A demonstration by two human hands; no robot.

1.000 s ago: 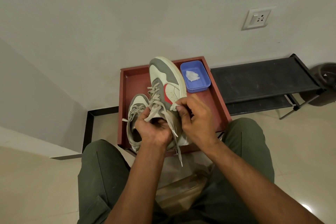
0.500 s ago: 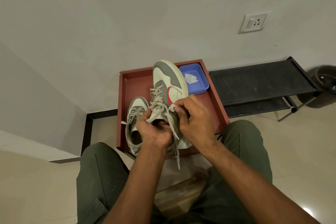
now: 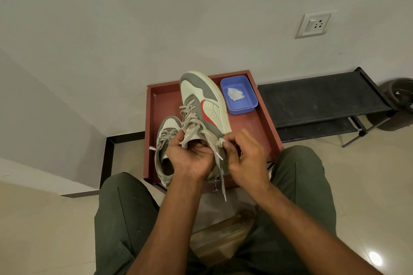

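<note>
A grey and cream sneaker (image 3: 202, 100) with a red swoosh is raised over a red-brown tray (image 3: 159, 105), toe pointing away. My left hand (image 3: 190, 158) grips it at the tongue and collar. My right hand (image 3: 244, 158) pinches a small white wad (image 3: 220, 141) against the shoe's side near the heel. A loose lace (image 3: 221, 176) hangs down between my hands. The second sneaker (image 3: 166, 140) lies in the tray at the left, partly hidden by my left hand.
A blue plastic tub (image 3: 238, 94) holding a white wad sits in the tray's far right corner. A black low rack (image 3: 321, 100) stands to the right along the wall, with a dark round bin (image 3: 400, 105) beyond it. A cardboard box (image 3: 223, 236) lies between my knees.
My right hand has slid with the white wad back along the shoe's side towards the heel. The shoe stays raised in my left hand.
</note>
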